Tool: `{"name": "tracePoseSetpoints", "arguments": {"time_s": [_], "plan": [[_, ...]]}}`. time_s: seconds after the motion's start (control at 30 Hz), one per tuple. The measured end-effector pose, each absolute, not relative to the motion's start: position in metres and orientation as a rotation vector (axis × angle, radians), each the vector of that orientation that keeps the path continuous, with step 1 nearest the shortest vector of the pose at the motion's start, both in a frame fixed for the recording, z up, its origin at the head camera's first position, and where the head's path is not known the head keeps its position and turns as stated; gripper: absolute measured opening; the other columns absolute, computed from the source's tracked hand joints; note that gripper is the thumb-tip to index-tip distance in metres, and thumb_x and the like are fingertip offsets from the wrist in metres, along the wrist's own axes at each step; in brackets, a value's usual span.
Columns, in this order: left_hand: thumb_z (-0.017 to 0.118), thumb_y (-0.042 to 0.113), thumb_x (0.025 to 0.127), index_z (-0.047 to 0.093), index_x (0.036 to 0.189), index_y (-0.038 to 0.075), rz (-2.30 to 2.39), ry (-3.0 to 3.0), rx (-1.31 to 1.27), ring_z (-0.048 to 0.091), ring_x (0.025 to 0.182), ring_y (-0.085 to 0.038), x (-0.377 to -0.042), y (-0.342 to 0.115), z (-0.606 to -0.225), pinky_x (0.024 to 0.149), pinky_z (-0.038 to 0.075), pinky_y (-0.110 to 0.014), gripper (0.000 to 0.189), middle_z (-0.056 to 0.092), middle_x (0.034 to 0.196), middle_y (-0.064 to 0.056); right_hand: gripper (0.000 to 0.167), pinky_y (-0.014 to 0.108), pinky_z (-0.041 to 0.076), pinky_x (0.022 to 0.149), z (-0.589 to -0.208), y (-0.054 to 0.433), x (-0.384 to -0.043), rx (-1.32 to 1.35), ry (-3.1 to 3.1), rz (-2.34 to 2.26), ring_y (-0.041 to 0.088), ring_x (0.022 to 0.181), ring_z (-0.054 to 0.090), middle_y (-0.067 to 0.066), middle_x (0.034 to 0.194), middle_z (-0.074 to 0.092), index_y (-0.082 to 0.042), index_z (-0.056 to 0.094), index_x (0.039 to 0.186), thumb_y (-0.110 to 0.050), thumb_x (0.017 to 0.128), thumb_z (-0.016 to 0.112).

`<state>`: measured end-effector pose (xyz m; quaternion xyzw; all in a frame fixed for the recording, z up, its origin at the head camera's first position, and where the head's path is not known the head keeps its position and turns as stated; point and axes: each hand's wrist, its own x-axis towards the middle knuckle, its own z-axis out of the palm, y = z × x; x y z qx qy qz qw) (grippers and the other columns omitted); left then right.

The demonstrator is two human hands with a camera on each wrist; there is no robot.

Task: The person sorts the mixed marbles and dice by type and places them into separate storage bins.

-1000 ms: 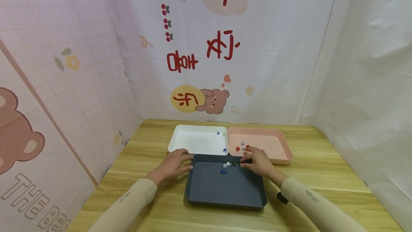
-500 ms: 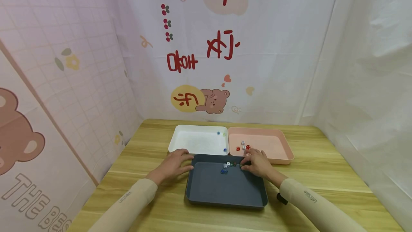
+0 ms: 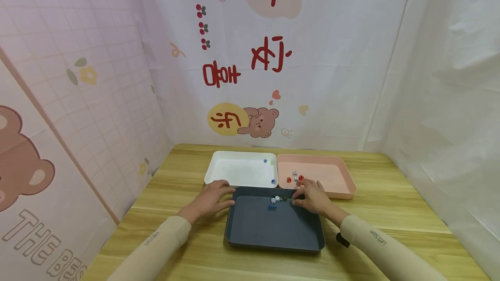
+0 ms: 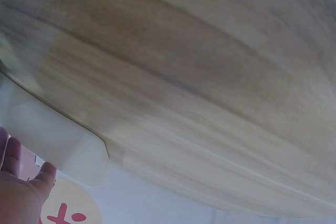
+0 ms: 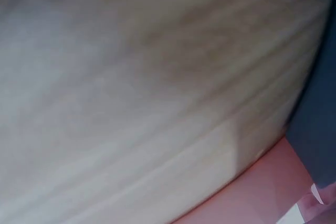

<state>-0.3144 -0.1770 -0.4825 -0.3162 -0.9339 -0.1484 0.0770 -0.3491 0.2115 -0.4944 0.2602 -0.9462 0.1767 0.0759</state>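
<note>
Dice (image 3: pixel 273 200), a pair of white ones, lie near the far rim of the dark gray tray (image 3: pixel 273 229), with small green pieces (image 3: pixel 284 199) just beside them and small blue pieces (image 3: pixel 270 207) slightly nearer the person. The hands are apart, on opposite sides of this tray. The left hand (image 3: pixel 208 198) rests at its far left corner, fingers loosely extended toward the rim. The right hand (image 3: pixel 315 196) reaches over the far right corner, fingers bent, a tiny greenish bead (image 3: pixel 291 201) at its fingertips; whether they pinch it, I cannot tell. Behind stand a white tray (image 3: pixel 234 170) with a few small beads (image 3: pixel 273 181) along its right side and a pink tray (image 3: pixel 324 177) with red dice (image 3: pixel 289 180) and white ones, all on a wooden table (image 3: pixel 156 194).
</note>
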Motion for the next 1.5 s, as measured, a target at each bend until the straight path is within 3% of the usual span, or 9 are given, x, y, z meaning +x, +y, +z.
{"name": "tracePoseSetpoints", "arguments": {"time_s": [0.9,1.2,1.5], "plan": [[0.064,0.038,0.097,0.064,0.132,0.01,-0.455,-2.812,-0.936,0.052,0.121,-0.035,-0.313,-0.178,-0.484,0.101,0.041,-0.053,0.045,0.054,0.132,-0.016,0.006,0.073,0.025,0.102,-0.473,0.201,-0.357,0.849,-2.746,0.625,0.046,0.129,0.044,0.022,0.131,0.059,-0.025,0.077,0.08,-0.028,0.082,0.081],[0.064,0.038,0.097,0.064,0.132,0.011,-0.461,-2.828,-0.928,0.051,0.122,-0.036,-0.311,-0.177,-0.485,0.101,0.04,-0.055,0.045,0.054,0.132,-0.015,0.006,0.068,0.022,0.106,-0.47,0.191,-0.364,0.806,-2.75,0.715,0.044,0.131,0.043,0.02,0.133,0.058,-0.021,0.08,0.085,-0.024,0.083,0.075],[0.065,0.038,0.097,0.065,0.131,0.009,-0.459,-2.799,-0.939,0.051,0.121,-0.036,-0.313,-0.178,-0.482,0.101,0.04,-0.054,0.045,0.055,0.131,-0.015,0.006,0.069,0.026,0.104,-0.456,0.174,-0.377,0.836,-2.698,0.693,0.045,0.127,0.047,0.022,0.132,0.058,-0.02,0.081,0.085,-0.026,0.083,0.08]]}}
